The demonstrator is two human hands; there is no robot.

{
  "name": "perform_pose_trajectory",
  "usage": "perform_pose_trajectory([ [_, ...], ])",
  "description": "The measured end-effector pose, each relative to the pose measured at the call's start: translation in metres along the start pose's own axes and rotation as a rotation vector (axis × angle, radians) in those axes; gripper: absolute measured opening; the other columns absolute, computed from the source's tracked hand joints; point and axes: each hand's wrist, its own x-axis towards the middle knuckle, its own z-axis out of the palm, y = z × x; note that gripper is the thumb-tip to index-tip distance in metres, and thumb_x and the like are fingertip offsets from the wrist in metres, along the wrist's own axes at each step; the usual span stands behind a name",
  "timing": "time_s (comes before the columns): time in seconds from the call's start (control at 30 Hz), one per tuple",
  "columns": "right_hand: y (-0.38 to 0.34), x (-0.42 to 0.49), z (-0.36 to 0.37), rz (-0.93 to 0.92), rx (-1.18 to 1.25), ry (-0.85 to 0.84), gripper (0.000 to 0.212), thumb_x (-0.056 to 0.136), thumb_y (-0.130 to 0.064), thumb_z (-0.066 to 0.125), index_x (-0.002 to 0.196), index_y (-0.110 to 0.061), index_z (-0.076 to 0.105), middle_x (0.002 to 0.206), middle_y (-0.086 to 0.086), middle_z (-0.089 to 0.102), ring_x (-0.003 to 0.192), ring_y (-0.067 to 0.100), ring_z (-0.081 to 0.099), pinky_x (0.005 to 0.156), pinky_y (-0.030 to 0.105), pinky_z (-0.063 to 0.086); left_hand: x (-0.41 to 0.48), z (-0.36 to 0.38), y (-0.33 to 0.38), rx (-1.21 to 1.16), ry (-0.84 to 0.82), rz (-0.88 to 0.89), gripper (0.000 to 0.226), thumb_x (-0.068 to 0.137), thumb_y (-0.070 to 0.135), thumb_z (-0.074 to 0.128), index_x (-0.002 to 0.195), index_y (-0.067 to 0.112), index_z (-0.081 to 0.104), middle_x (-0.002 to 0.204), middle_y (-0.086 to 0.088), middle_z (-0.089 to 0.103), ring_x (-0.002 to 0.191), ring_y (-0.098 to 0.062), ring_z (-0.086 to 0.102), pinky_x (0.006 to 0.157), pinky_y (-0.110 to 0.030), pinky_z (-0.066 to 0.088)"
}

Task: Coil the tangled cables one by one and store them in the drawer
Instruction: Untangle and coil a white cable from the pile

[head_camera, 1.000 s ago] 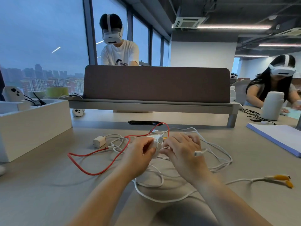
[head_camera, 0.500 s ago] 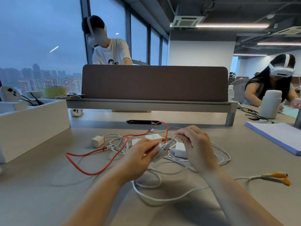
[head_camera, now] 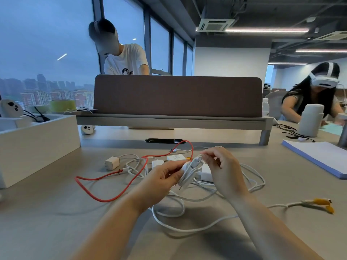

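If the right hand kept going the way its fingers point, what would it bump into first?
The coiled white cable bundle that the left hand grips. The right hand points leftward and its fingertips seem to pinch the bundle's top; the left hand's fingers come next, though depth is unclear.

White charger (head_camera: pixel 206 174) half hidden behind right hand (head_camera: pixel 223 171); white box (head_camera: pixel 37 147) cut off at left edge.

I held one coiled white bundle (head_camera: pixel 189 171) in two hands, left hand (head_camera: pixel 163 177) and right hand (head_camera: pixel 223 167). I counted one red cable (head_camera: pixel 97 177) at nine o'clock, four white adapters (head_camera: pixel 112 163), and two yellow plugs (head_camera: pixel 323 202) at four o'clock.
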Motion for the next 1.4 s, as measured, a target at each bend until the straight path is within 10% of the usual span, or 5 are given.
perform_pose_trajectory([
  [0.33, -0.010, -0.004, 0.012, -0.009, 0.078, -0.066, 0.013, 0.086, -0.018, 0.060, 0.084, -0.015, 0.072, 0.077, -0.008, 0.066, 0.077, 0.000, 0.056, 0.066, 0.006, 0.037, 0.001, 0.007, 0.005, -0.608, 0.036, -0.039, 0.029, 0.084, 0.018, 0.053, 0.108, 0.011, 0.068, 0.104, -0.007, 0.071, 0.095, -0.015, 0.066, 0.084, -0.022, 0.054],
  [0.63, -0.008, -0.008, 0.018, 0.050, 0.028, -0.145, 0.034, 0.087, -0.007, 0.058, 0.071, -0.037, 0.060, 0.063, -0.019, 0.052, 0.064, 0.001, 0.048, 0.059, 0.018, 0.034, 0.000, 0.011, 0.009, -0.591, 0.048, -0.090, 0.029, 0.094, 0.010, 0.047, 0.119, 0.008, 0.062, 0.115, -0.014, 0.068, 0.108, -0.022, 0.064, 0.091, -0.027, 0.053],
  [1.03, -0.017, -0.015, 0.022, 0.057, -0.112, -0.219, 0.013, 0.093, -0.019, 0.057, 0.083, -0.019, 0.064, 0.068, -0.016, 0.051, 0.068, 0.012, 0.048, 0.063, 0.028, 0.035, 0.006, 0.010, 0.009, -0.590, 0.364, -0.132, 0.022, 0.097, 0.004, 0.045, 0.110, 0.009, 0.062, 0.094, -0.006, 0.072, 0.083, -0.010, 0.069, 0.073, -0.018, 0.055],
  [1.4, -0.037, -0.023, 0.026, -0.331, -0.465, -0.353, 0.007, 0.088, -0.021, 0.063, 0.087, -0.014, 0.063, 0.077, 0.003, 0.066, 0.061, 0.021, 0.063, 0.048, 0.022, 0.033, 0.014, -0.003, -0.009, -0.559, 0.603, -0.250, 0.024, 0.096, 0.008, 0.050, 0.119, 0.006, 0.057, 0.102, -0.010, 0.067, 0.089, -0.016, 0.065, 0.075, -0.025, 0.052],
])
